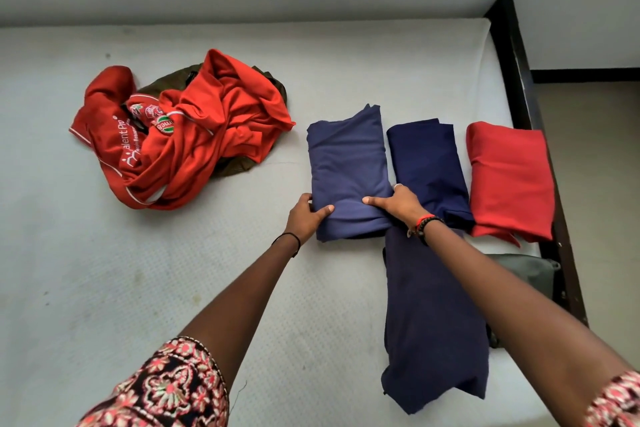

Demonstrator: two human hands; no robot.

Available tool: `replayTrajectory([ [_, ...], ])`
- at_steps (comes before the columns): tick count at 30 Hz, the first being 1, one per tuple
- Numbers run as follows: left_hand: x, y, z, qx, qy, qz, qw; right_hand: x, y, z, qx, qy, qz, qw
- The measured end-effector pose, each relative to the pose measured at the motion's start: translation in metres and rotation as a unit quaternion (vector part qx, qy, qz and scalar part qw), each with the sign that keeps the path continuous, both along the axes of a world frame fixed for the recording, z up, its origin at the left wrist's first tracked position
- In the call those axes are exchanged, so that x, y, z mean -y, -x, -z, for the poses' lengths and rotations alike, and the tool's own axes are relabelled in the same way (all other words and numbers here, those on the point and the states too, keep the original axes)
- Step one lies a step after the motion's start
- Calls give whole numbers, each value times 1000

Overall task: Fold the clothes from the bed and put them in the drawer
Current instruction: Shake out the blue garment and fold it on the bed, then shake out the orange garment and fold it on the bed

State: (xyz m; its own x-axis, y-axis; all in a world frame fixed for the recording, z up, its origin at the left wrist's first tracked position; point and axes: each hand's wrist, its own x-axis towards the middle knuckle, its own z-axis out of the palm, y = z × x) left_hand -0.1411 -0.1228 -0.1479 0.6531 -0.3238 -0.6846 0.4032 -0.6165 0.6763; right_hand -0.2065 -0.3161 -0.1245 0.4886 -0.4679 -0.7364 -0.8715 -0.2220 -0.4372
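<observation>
Item: folded blue garment (349, 163), on the bed (138, 270).

Risks:
- The fold is likely to slacken or fall open if lifted by its near edge alone, since the far half rests unsupported on the mattress.
- The right wrist lies over the long navy garment (433, 315). A lift or slide could drag this piece and crease it.
- The folded navy garment (429, 163) sits just beside the blue one and touches it. A sideways shift could disturb it.
- The folded red garment (509, 177) sits near the dark bed frame (519, 80) and could slip off the edge if nudged.

Hands: the left hand (306, 217) pinches the near left corner, thumb on top. The right hand (394, 204) pinches the near right corner the same way.

Position: the blue garment lies between the two hands and extends away from them.

Outstanding: the unfolded red heap (183, 135) sits well apart to the left, over an olive piece (239, 166). The drawer is not in view.
</observation>
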Motion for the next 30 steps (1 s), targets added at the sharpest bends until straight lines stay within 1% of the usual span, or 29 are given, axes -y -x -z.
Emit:
replayTrajectory([
  [4, -4, 1, -5, -5, -9, 39, 999, -8, -7, -5, 21, 79, -39, 996],
  [6, -11, -4, -10, 26, -25, 73, 997, -13, -14, -11, 20, 115, -86, 989],
  [8, -24, -14, -17, 90, -53, 83, 991, -20, -23, -15, 9, 174, -152, 973],
  [10, -41, -31, -24, 162, -66, 51, 983, -27, -32, -20, 16, 259, -232, 937],
  [12, -65, -57, -35, 253, -74, 6, 965, -35, -46, -24, 62, 317, -280, 904],
  [13, -77, -70, -41, 305, -79, -11, 949, -40, -55, -27, 90, 322, -286, 898],
  [15, -101, -98, -54, 389, -108, -43, 914, -54, -79, -33, 153, 303, -284, 897],
  [17, -120, -122, -63, 430, -176, -68, 883, -69, -103, -39, 210, 279, -289, 891],
  [18, -129, -131, -65, 426, -220, -72, 875, -79, -116, -40, 229, 268, -298, 887],
  [20, -145, -145, -65, 376, -290, -56, 878, -102, -142, -42, 250, 229, -308, 889],
  [22, -154, -153, -63, 345, -328, -1, 879, -124, -163, -45, 264, 176, -301, 899],
  [24, -157, -154, -63, 354, -326, 34, 876, -146, -176, -48, 263, 133, -295, 909],
  [26, -156, -147, -64, 374, -301, 28, 877, -166, -179, -51, 272, 96, -303, 908],
  [28, -157, -131, -61, 418, -275, 39, 865, -184, -176, -55, 283, 68, -333, 897],
  [30, -160, -111, -62, 469, -213, 40, 856, -197, -171, -57, 280, 42, -343, 896],
])
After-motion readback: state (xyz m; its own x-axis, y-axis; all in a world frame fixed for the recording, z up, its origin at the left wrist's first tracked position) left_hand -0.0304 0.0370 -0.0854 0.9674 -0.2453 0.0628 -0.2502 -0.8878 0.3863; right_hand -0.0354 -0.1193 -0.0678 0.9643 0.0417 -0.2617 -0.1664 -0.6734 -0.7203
